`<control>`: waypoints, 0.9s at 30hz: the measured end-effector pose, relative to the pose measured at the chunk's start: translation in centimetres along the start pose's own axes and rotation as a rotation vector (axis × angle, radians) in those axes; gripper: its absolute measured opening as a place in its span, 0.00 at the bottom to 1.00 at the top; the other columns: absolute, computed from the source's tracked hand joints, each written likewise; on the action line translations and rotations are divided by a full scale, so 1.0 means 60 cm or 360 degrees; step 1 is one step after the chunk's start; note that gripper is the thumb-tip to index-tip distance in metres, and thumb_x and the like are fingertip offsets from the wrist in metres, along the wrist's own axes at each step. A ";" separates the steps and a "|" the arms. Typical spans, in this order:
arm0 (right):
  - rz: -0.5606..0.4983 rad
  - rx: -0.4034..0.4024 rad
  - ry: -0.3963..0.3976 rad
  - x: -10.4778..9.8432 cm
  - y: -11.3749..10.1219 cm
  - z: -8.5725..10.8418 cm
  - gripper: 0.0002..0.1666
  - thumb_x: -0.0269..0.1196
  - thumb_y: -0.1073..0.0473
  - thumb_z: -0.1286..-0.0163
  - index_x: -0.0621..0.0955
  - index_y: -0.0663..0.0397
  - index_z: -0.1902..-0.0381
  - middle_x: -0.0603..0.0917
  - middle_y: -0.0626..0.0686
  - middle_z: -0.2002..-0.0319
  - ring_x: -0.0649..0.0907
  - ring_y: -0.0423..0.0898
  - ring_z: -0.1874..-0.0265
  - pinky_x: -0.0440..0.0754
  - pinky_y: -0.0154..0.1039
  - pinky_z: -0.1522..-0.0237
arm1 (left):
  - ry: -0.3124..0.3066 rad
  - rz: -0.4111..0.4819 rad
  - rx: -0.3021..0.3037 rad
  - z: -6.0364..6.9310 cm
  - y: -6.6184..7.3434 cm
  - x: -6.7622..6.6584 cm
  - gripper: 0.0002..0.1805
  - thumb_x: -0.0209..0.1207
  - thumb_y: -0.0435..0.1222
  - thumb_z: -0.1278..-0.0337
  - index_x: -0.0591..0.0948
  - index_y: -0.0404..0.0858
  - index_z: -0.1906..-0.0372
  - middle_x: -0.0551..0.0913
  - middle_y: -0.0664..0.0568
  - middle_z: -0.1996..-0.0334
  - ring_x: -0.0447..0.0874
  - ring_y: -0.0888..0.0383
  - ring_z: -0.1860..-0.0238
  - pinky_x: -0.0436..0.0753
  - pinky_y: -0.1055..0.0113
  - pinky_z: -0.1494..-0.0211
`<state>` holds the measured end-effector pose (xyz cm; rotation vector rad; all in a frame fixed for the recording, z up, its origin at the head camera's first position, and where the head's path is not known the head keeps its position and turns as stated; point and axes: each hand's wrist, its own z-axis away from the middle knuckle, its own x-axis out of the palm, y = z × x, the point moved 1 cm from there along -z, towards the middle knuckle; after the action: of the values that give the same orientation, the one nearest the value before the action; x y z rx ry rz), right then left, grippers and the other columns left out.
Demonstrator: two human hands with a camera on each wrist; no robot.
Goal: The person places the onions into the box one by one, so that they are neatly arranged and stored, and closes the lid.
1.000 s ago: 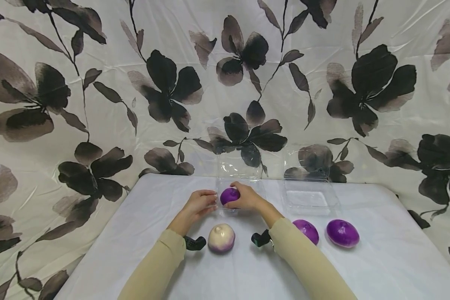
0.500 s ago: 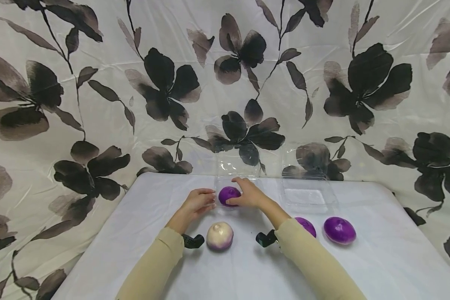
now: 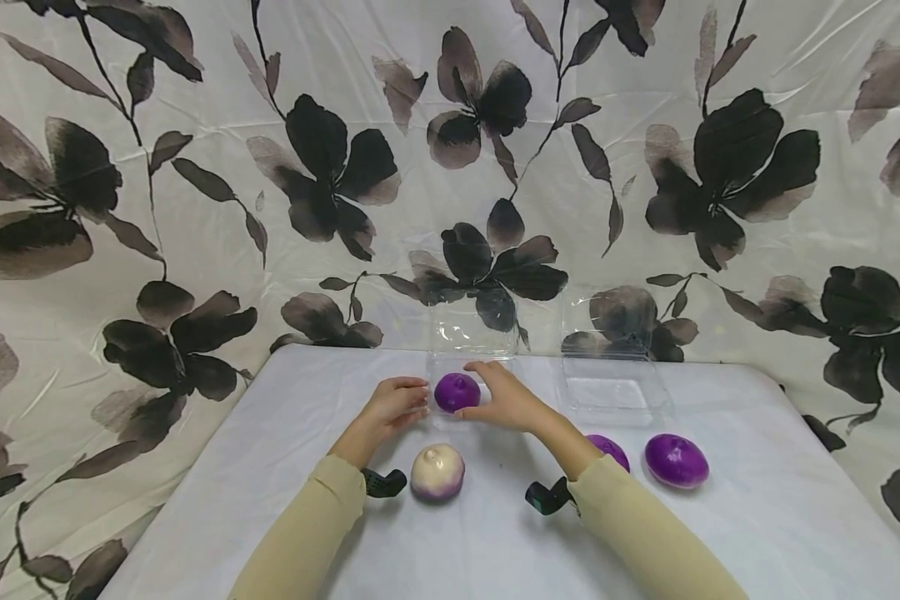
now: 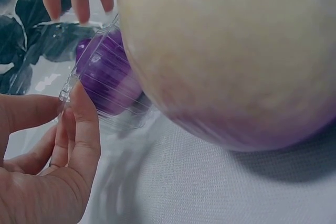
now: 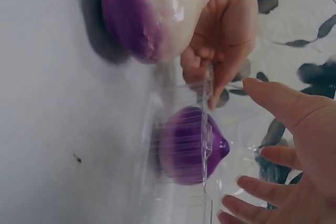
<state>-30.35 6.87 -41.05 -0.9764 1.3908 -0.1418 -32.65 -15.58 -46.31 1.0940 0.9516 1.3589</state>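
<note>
Well, near the far edge of the white table (image 3: 487, 537) sits the left clear container (image 5: 184, 95). The left hand (image 3: 393, 406) pinches its rim; the right hand (image 3: 512, 402), fingers wide, hovers just beside the purple turnip (image 3: 457, 392) sitting inside it.

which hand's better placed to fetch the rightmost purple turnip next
Probably the right hand: it holds nothing and is nearer that turnip, while the left hand pinches a clear container.
</note>
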 end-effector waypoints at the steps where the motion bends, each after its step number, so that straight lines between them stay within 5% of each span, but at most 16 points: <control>1: -0.0009 -0.0001 -0.0007 0.000 -0.001 0.003 0.48 0.76 0.48 0.40 0.70 0.60 0.28 0.73 0.67 0.34 0.73 0.62 0.33 0.71 0.61 0.29 | -0.0001 0.0002 -0.0002 0.000 0.000 0.000 0.20 0.55 0.24 0.30 0.72 0.20 0.37 0.77 0.48 0.63 0.77 0.58 0.63 0.88 0.71 0.62; 11: -0.0100 -0.0144 -0.0065 0.001 -0.014 0.026 0.47 0.74 0.50 0.38 0.69 0.65 0.28 0.74 0.64 0.33 0.72 0.60 0.31 0.69 0.59 0.28 | 0.0015 -0.0001 -0.0008 0.000 0.002 -0.003 0.20 0.55 0.25 0.30 0.72 0.21 0.37 0.77 0.47 0.61 0.77 0.58 0.63 0.87 0.71 0.61; 27: -0.0111 -0.0173 -0.0101 0.027 -0.021 0.071 0.44 0.74 0.51 0.38 0.71 0.59 0.28 0.73 0.61 0.33 0.73 0.57 0.32 0.71 0.57 0.28 | 0.0008 -0.0019 -0.0010 0.001 0.001 0.000 0.21 0.56 0.25 0.30 0.72 0.20 0.37 0.78 0.48 0.63 0.78 0.58 0.63 0.88 0.72 0.63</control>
<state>-25.70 7.19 -41.99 -1.1112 1.3180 -0.0872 -32.61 -15.58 -46.22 1.0792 0.9554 1.3548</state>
